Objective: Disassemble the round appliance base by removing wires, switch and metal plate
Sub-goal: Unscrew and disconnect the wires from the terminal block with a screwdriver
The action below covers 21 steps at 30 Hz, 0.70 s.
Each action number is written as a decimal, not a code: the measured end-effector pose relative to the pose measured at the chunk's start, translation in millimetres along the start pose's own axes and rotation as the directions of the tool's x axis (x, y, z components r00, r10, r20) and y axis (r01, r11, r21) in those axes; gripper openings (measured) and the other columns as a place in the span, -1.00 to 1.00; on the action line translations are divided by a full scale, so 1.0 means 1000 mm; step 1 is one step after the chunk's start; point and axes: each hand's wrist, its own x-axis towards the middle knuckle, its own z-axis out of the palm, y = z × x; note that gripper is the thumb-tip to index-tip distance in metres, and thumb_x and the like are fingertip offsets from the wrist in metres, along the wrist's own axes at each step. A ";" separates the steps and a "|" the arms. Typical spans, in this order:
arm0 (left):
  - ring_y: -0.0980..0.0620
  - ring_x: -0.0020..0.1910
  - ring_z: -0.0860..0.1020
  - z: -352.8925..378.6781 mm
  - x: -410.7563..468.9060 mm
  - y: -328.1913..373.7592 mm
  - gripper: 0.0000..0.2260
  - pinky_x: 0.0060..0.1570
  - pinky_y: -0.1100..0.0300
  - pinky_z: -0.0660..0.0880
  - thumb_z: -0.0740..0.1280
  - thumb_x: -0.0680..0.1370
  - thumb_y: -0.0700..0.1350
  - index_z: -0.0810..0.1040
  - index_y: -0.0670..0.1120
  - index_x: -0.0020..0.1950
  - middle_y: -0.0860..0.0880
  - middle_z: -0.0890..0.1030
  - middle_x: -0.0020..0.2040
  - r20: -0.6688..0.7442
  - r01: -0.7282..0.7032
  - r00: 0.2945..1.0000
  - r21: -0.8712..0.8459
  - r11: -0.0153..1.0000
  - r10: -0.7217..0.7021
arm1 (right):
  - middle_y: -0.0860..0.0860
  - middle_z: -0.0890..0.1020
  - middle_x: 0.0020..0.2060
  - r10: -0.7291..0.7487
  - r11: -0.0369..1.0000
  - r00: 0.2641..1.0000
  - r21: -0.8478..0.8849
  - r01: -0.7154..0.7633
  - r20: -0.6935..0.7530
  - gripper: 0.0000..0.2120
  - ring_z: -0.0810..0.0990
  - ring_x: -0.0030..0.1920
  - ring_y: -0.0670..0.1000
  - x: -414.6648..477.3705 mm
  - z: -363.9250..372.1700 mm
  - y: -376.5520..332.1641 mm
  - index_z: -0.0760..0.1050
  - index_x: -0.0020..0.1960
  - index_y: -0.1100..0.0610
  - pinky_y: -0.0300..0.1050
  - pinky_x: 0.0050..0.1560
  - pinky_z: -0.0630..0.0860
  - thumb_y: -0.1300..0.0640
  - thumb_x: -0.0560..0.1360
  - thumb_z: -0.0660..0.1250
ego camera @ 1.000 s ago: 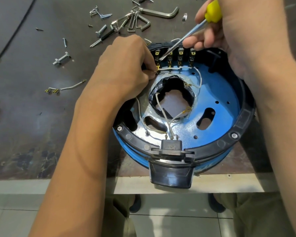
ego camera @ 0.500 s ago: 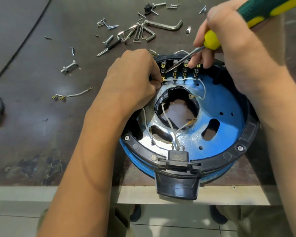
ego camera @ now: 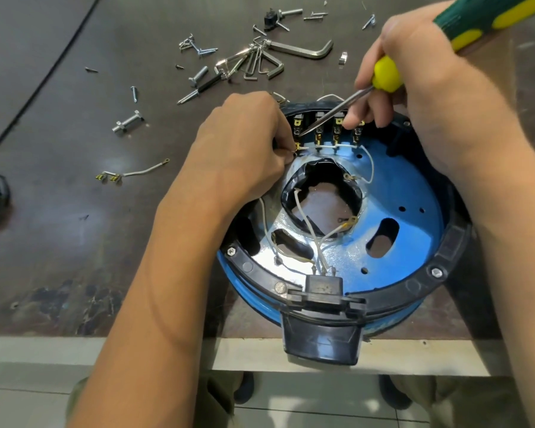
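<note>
The counter (ego camera: 74,242) looks much as it did a second ago. Only your head has shifted, so the round appliance base (ego camera: 445,251) sits lower in view. It rests at the near edge of the counter, open side up, with its black socket housing (ego camera: 322,335) overhanging toward you. The blue metal plate (ego camera: 414,193) is still seated inside the ring.

Your right hand (ego camera: 420,72) is wrapped round the screwdriver (ego camera: 386,74). It reaches in over the far rim, with one fingertip down by the right-hand terminals. Your left hand (ego camera: 241,143) lies curled over the left side of the base. Its fingertips pinch the end of the white jumper wire (ego camera: 328,147) just beside the leftmost terminal.

The screwdriver tip has stayed on that same leftmost terminal of the switch (ego camera: 337,131), which is set in the far wall of the base. The jumper still runs across all four terminals, so that connector has probably not come free yet and the prying goes on.

The longer wires (ego camera: 306,227) from the centre opening to the socket are still attached. One removed wire (ego camera: 136,173) lies on the counter, well to the left of your left hand. The hex keys (ego camera: 303,50) and loose screws lie beyond the base.
</note>
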 end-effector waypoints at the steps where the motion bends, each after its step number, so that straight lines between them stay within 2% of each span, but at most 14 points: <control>1: -0.09 0.04 0.59 0.000 -0.001 0.000 -0.88 -0.06 0.08 0.48 0.43 0.50 -0.14 0.75 0.04 -0.06 0.05 0.66 0.01 -0.002 0.002 1.000 -0.004 1.000 -0.002 | 0.29 0.59 -0.40 -0.011 1.000 1.000 0.012 0.011 -0.027 -0.65 0.73 -0.36 -0.01 -0.002 0.000 -0.002 0.59 -0.19 0.26 -0.26 -0.30 0.56 0.07 0.63 0.20; 4: -0.09 0.08 0.59 -0.001 -0.002 0.001 -0.87 0.02 0.04 0.53 0.43 0.50 -0.14 0.75 0.04 -0.06 0.04 0.67 0.07 -0.004 0.005 1.000 -0.011 1.000 -0.005 | 0.07 0.51 -0.57 0.032 0.993 0.995 0.114 -0.022 -0.090 -0.67 0.74 -0.32 0.14 -0.005 0.005 -0.005 0.55 -0.33 0.08 -0.14 -0.27 0.56 0.02 0.55 0.22; 8: -0.10 0.12 0.59 -0.001 -0.002 0.002 -0.87 0.06 0.01 0.53 0.42 0.50 -0.15 0.75 0.04 -0.07 0.03 0.67 0.10 -0.011 0.011 1.000 -0.016 1.000 -0.011 | 0.06 0.46 -0.62 0.098 0.984 0.988 0.162 -0.079 -0.117 -0.67 0.72 -0.35 0.24 -0.001 0.006 -0.007 0.56 -0.40 0.07 -0.05 -0.29 0.56 0.01 0.49 0.25; 15: -0.10 0.15 0.58 -0.002 -0.002 0.003 -0.86 0.11 0.01 0.53 0.43 0.50 -0.15 0.75 0.06 -0.06 0.02 0.67 0.13 -0.006 0.018 1.000 -0.029 0.999 -0.018 | 0.04 0.48 -0.61 0.084 0.979 0.990 0.194 -0.060 -0.116 -0.67 0.72 -0.34 0.26 0.000 0.005 -0.005 0.55 -0.34 0.12 -0.12 -0.36 0.55 0.04 0.55 0.23; 19: -0.10 0.13 0.59 -0.001 -0.002 0.003 -0.85 0.08 0.01 0.53 0.42 0.49 -0.15 0.75 0.06 -0.06 0.03 0.67 0.12 -0.010 0.022 1.000 -0.030 0.999 -0.022 | 0.02 0.50 -0.59 0.094 0.971 0.994 0.226 -0.078 -0.059 -0.65 0.70 -0.35 0.16 -0.004 0.006 -0.007 0.58 -0.38 0.06 -0.12 -0.27 0.56 0.00 0.54 0.26; 21: -0.10 0.13 0.58 -0.001 -0.002 0.003 -0.85 0.05 0.02 0.52 0.41 0.49 -0.14 0.75 0.08 -0.06 0.03 0.67 0.13 -0.010 0.025 1.000 -0.027 0.999 -0.025 | 0.00 0.49 -0.58 0.037 0.983 0.999 0.181 -0.032 -0.025 -0.68 0.68 -0.36 0.14 -0.006 0.007 -0.008 0.57 -0.36 0.03 -0.12 -0.25 0.55 -0.01 0.53 0.25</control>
